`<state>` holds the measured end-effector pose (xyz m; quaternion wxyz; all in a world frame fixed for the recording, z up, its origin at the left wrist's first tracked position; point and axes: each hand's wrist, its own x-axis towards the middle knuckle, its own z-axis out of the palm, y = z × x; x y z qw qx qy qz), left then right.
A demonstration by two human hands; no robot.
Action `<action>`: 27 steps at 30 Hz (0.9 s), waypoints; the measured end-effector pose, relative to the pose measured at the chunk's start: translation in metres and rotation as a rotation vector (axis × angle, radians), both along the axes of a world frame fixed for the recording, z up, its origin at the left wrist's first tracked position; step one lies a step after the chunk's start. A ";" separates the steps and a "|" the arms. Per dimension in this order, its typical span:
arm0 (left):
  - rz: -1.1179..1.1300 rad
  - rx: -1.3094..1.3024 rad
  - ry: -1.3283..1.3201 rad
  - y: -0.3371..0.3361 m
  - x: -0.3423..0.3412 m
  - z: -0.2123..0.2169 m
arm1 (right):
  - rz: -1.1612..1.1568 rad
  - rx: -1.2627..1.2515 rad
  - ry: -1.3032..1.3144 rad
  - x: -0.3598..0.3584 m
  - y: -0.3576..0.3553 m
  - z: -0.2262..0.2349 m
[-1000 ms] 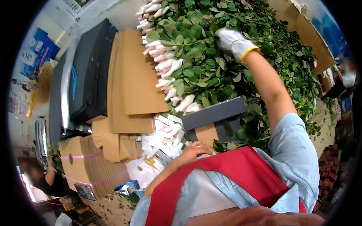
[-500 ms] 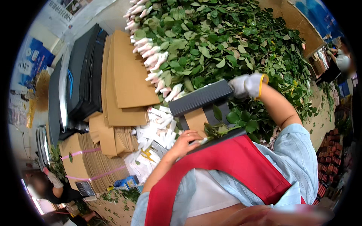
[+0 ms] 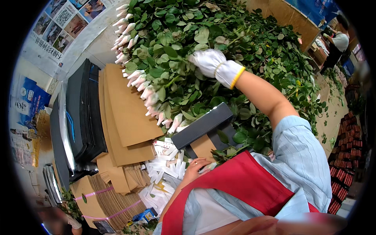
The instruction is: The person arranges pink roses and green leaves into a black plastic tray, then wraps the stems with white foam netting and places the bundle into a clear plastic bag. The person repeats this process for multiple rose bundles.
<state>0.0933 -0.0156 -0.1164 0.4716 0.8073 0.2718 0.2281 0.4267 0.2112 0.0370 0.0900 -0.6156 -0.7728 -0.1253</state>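
Note:
A big heap of cut roses with green leaves and white-wrapped buds covers the table. My right hand, in a white glove with a yellow cuff, reaches into the heap with its fingers closed around a stem among the leaves. My bare left hand lies low by my red apron, at the foot of a slanted black rack. Its fingers curl on the ends of a few leafy stems lying on that rack.
Brown cardboard sheets lie left of the buds, beside stacked black crates. White paper sleeves and bundled cardboard sit below. Another person stands at the upper right; red crates line the right edge.
My right hand came down from the heap to the black rack half a second ago and has gone back up into the leaves. The left hand has stayed by the rack.

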 end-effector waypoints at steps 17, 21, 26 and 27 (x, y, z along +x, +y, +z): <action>-0.034 -0.012 0.065 0.006 0.002 0.003 | -0.121 -0.309 0.092 0.020 -0.011 -0.033; -0.041 -0.049 0.021 0.006 0.005 0.002 | -0.171 -0.410 -0.121 0.037 0.025 -0.018; 0.057 -0.157 0.073 -0.004 -0.004 0.010 | -0.178 -0.311 -0.038 0.011 -0.042 0.147; -0.015 -0.120 0.018 0.003 0.000 0.005 | 0.144 -0.078 0.315 0.069 -0.048 0.131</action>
